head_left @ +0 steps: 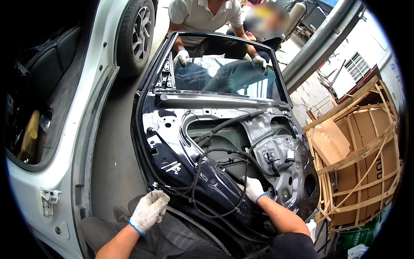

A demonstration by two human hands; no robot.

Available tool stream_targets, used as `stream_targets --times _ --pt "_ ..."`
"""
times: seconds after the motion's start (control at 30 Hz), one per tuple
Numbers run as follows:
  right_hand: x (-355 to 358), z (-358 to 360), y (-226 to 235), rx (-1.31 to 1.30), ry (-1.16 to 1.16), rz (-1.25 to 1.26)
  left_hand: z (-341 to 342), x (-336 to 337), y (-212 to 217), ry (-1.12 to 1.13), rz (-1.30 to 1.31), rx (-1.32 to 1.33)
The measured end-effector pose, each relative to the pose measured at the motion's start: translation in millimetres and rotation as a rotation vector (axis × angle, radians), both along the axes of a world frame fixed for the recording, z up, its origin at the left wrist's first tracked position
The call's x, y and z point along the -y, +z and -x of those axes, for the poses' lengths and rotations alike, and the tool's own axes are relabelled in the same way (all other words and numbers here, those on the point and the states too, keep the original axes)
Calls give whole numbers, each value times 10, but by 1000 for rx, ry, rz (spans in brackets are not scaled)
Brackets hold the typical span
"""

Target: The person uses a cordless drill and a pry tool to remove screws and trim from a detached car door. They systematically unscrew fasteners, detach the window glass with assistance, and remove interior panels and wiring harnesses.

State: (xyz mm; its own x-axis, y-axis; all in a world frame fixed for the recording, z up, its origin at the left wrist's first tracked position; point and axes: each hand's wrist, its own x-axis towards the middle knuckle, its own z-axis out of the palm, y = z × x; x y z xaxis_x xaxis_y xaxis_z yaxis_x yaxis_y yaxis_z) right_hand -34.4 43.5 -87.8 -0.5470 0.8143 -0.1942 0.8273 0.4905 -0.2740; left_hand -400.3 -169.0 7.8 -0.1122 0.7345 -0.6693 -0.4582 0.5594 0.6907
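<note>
A car door (pixel 172 129) without its inner trim stands tilted before me, its bare metal frame and cavities showing. My left hand (pixel 151 209), in a white knit glove with a blue cuff, is closed at the door's lower left edge; what its curled fingers hold, if anything, is hidden. My right hand (pixel 253 190), gloved alike, reaches into the lower opening of the door, and its fingertips are out of sight. Between my hands loops a black wiring harness (pixel 196 183). A window glass (pixel 228 77) sits partway up in the door frame.
Across the door, a co-worker's two gloved hands (pixel 182 57) are at the glass. The white car body (pixel 92 108) with its open doorway is on the left, near a wheel (pixel 140 36). A wooden crate with cardboard (pixel 366 151) and a grey metal post (pixel 323 43) stand right.
</note>
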Motion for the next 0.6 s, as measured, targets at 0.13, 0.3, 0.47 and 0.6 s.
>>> stream_targets --times 0.13,0.3,0.47,0.6 --pt "-11 15 12 21 -23 35 -6 5 -7 10 4 8" --pt "-19 36 49 18 -39 99 -23 1 1 11 4 6" --pt "-68 -27 8 54 42 136 -27 -6 -1 -8 -13 -14" --pt "-70 -16 5 82 43 120 -20 -4 -7 5 -7 -8"
